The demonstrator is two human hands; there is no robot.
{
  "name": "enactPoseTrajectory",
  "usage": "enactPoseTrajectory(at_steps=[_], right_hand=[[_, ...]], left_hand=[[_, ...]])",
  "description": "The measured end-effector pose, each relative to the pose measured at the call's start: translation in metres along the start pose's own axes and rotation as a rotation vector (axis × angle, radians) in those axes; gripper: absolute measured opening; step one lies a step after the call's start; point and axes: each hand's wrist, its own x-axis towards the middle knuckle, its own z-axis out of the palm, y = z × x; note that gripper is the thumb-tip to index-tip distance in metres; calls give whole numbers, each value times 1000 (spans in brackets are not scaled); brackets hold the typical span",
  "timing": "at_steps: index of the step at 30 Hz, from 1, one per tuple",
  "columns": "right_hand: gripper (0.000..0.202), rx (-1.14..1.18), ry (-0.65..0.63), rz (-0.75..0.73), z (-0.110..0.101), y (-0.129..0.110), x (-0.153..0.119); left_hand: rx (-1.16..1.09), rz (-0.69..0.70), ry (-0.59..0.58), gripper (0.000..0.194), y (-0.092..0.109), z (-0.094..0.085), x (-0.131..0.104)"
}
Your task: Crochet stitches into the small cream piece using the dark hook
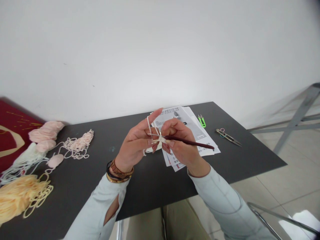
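Note:
Above the table, my two hands meet around a small piece of white crochet work [162, 138]. My right hand [183, 141] is closed on a crochet hook [192, 142] with a dark reddish-brown handle that sticks out to the right. The hook's thin metal tip points left, through or beside the stitches; which one I cannot tell. My left hand [138, 140] pinches the left side of the work, its index finger raised. White yarn [149, 124] runs over that finger down to the work. Some white strands hang below the left hand, partly hidden.
Printed sheets [190, 128] lie behind my hands on the black table [150, 186]. Green thread snips [201, 121] and metal snips [228, 136] are to the right. Pink yarn [46, 131], yellow yarn [18, 196] and a dark red bag [11, 133] occupy the left side.

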Motion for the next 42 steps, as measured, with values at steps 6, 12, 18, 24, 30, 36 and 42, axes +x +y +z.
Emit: enactPoseTrajectory(at_steps=[6, 12, 18, 24, 30, 36, 42], right_hand=[[26, 12, -23, -18, 0, 0, 0], [26, 44, -35, -25, 2, 0, -1], [19, -2, -22, -34, 1, 0, -3], [15, -44, -38, -34, -2, 1, -3], [14, -18, -31, 3, 0, -1, 0], [17, 45, -7, 12, 3, -4, 3], [17, 35, -48, 6, 1, -3, 1]], left_hand=[[27, 56, -12, 69, -2, -4, 1], [-39, 102, -17, 64, -2, -2, 2], [-30, 28, -24, 67, -1, -4, 2], [33, 15, -34, 70, -3, -6, 1], [26, 61, -31, 75, -4, -6, 1], [57, 84, 3, 78, -5, -6, 1], [42, 129, -18, 73, -4, -5, 2]])
